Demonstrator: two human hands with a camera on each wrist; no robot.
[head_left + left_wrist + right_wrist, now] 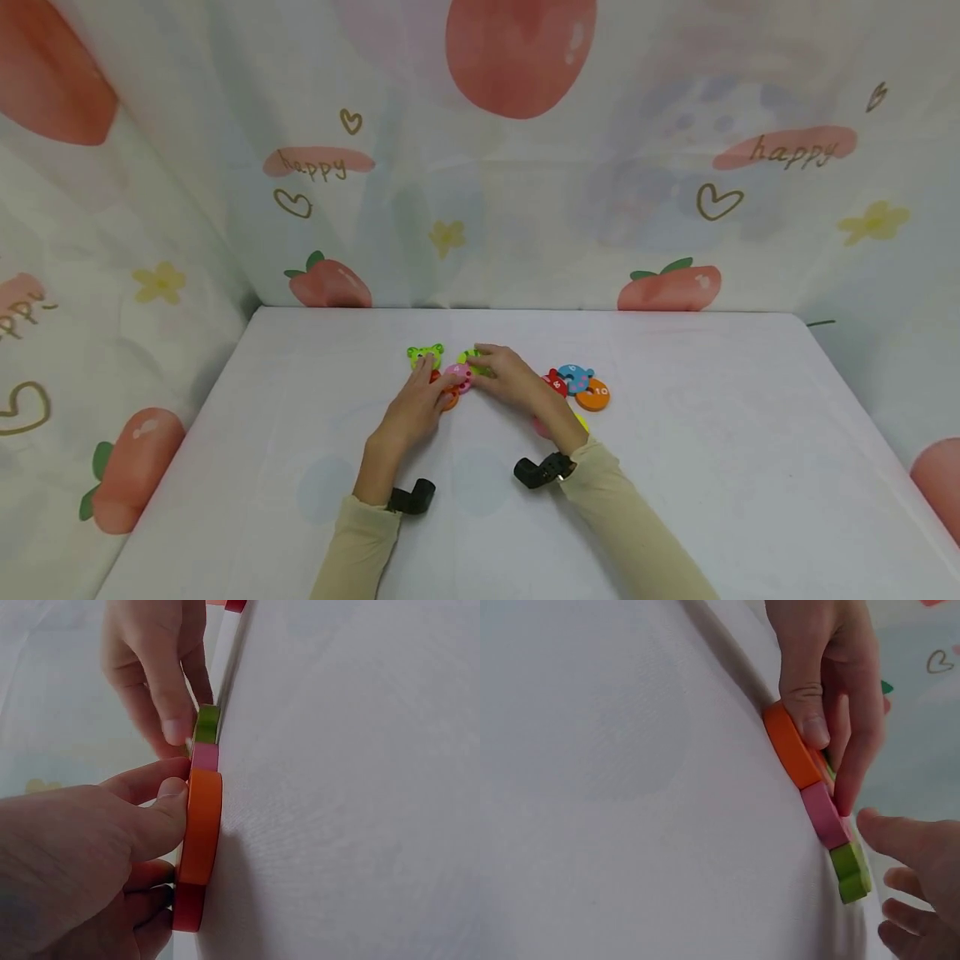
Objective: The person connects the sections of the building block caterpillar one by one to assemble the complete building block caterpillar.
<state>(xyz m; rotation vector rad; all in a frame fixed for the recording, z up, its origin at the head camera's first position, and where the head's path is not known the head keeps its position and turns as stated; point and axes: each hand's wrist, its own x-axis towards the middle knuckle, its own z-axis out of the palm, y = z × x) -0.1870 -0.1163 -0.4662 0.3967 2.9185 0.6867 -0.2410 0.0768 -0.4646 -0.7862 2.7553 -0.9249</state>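
A curved chain of flat, painted puzzle pieces lies on the table. At its left end is a green animal-head piece (415, 353); a red piece (188, 909), an orange piece (204, 825), a pink piece (454, 372) with a number and a green piece (850, 871) follow. My left hand (411, 411) lies over the chain, thumb on the orange piece and index fingertip at the pink one, its fingers mostly straight. Around the green piece at the chain's right end hover the loosely bent, spread fingers of my right hand (517, 385); whether they touch it is unclear.
Right of my right wrist lies a second cluster: a red piece (555, 382), a blue piece (576, 377), an orange piece (593, 395) marked 10, and a yellow piece (581, 422) partly hidden by my forearm. A printed curtain (525, 208) stands behind the white table (712, 458).
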